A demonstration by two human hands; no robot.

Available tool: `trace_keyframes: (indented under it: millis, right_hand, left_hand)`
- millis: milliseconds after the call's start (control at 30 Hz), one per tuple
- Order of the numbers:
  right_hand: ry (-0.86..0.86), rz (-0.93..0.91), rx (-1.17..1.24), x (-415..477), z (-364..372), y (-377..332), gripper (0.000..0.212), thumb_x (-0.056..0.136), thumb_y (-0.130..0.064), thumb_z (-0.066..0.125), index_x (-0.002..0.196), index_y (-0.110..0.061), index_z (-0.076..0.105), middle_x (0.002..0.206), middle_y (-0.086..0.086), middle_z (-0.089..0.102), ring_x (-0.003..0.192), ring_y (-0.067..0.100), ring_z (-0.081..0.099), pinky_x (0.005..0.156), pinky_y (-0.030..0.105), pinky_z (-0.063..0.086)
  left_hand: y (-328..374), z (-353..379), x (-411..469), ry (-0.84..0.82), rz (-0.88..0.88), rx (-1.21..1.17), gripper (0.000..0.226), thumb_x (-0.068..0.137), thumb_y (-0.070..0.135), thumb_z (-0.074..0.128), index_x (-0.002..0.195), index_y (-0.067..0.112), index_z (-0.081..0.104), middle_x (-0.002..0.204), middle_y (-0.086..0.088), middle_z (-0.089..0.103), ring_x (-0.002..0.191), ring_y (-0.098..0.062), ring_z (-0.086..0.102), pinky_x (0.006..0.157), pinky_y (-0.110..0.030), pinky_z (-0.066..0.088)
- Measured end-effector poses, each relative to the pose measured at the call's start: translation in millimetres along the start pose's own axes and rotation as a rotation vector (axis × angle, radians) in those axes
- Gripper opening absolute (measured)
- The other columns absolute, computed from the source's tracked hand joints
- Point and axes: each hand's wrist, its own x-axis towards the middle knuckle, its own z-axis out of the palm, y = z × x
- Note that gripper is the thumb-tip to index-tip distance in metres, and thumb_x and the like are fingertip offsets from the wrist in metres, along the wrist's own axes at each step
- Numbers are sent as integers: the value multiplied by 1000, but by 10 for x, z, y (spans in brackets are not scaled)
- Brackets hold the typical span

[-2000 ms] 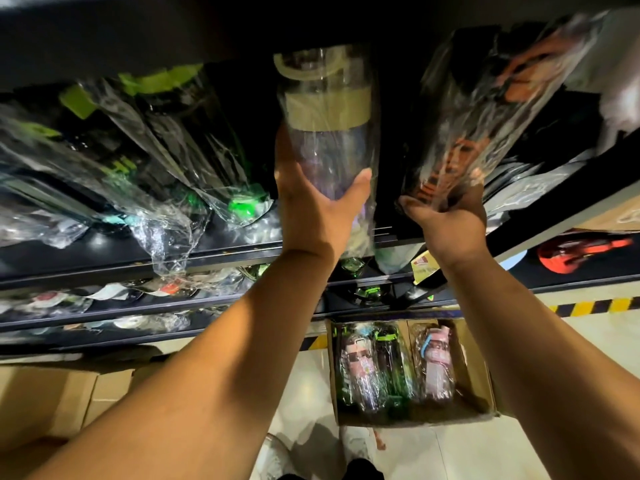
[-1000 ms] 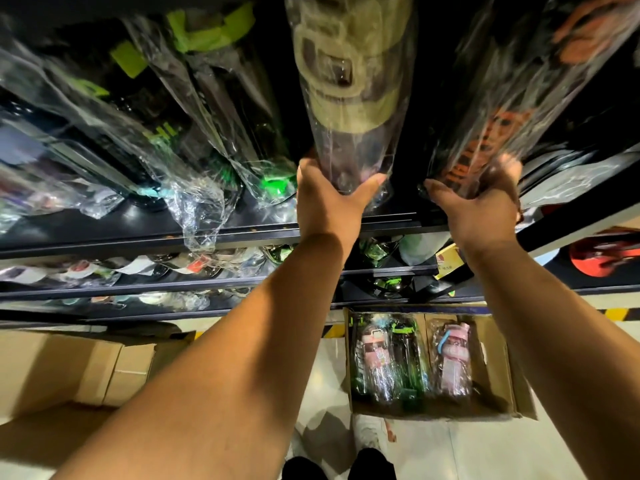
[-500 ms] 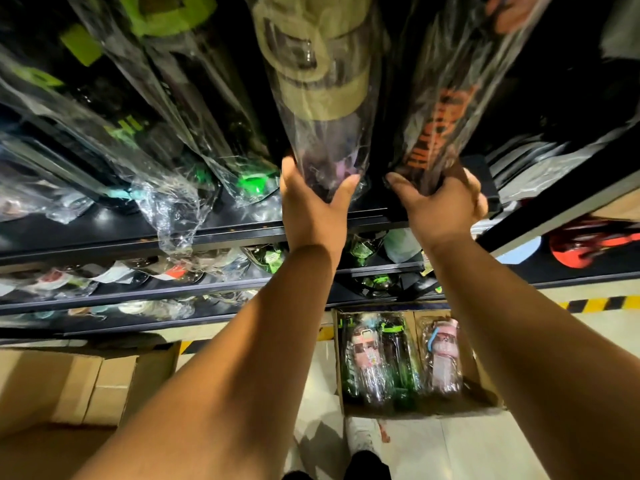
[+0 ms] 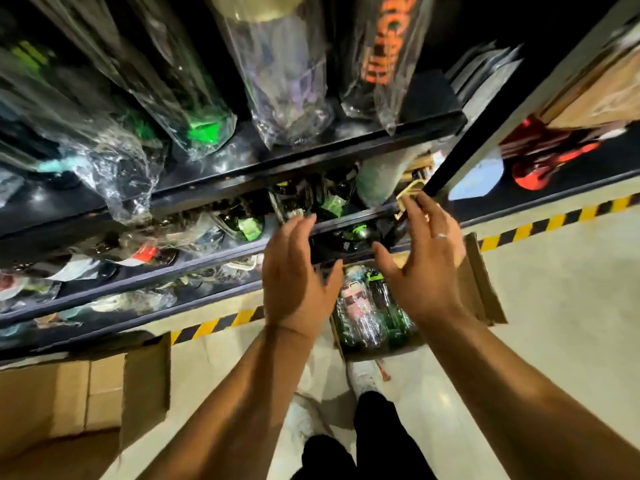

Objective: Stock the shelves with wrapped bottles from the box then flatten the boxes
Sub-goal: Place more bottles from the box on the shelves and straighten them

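The black upper shelf (image 4: 311, 157) carries a row of film-wrapped bottles. The clear bottle (image 4: 284, 81) with a beige band stands near the front edge. The black bottle (image 4: 381, 53) with orange lettering stands just to its right. Dark bottles with green parts (image 4: 197, 109) stand to its left. The open cardboard box (image 4: 481, 292) rests on the floor below and holds wrapped pink and green bottles (image 4: 363, 306) lying side by side. A second open box (image 4: 104, 393) sits near left.
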Motion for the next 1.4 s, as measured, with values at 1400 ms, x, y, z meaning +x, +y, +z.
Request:
trace_keyframes:
  millis: [1400]
  right_hand:
    - [-498,705,545,-541,2303,3216,66,72,-22,87,128,-15,54,110,-1,70,101,19,69,95,42,55]
  left_hand:
    - [-1367,2898,-1362,-628,-753,-347,54,89,47,68,136,26,49,132,2,57,116,-12,57,100,-31,46]
